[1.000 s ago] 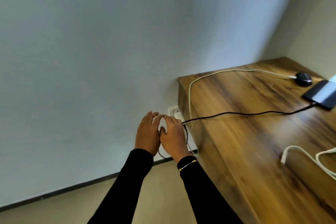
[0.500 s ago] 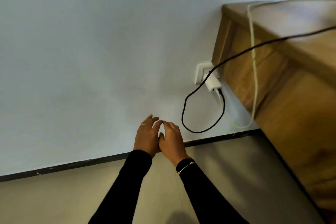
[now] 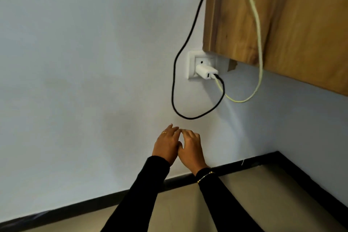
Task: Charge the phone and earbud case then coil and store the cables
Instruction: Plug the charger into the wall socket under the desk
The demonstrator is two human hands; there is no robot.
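Left hand and right hand hover side by side, fingers relaxed.

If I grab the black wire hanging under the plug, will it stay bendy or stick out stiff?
Probably bendy: the black cable sags in a loose loop below the white charger, so it should flop and swing. It looks thin, so likely light. A hard tug might pull its plug from the charger, since that end sits there.

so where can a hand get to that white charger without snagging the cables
Free: bare wall left of the black cable, and between both hands and its low loop. Crowded: right of the white charger, where black and pale green cable hang beside the wooden desk.
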